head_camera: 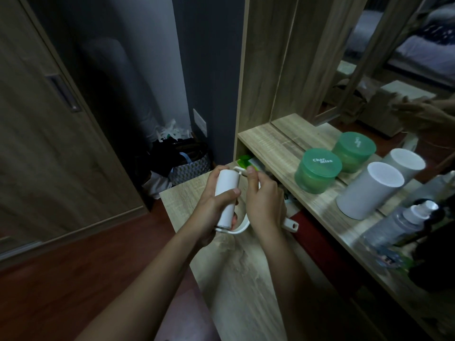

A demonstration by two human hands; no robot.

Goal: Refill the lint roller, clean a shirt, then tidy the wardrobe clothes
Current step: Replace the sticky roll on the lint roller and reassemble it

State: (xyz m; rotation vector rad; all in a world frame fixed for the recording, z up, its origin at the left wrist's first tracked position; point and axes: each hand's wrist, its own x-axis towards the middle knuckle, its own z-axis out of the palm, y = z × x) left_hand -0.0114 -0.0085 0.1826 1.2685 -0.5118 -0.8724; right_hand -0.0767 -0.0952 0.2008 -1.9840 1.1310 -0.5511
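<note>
Refill step | left hand (216, 205) fingers wrapped round white roll (226, 196), right hand (264, 205) fingers pinching lint roller frame (242, 228) just beside roll | over surface (236, 274) | judgement: steady roll, seat axle squarely | green tub (317, 172) beyond roll

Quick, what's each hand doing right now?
Left hand: closed around the white roll.
Right hand: closed on the lint roller's white handle frame, fingertips pinching near its top end.
</note>
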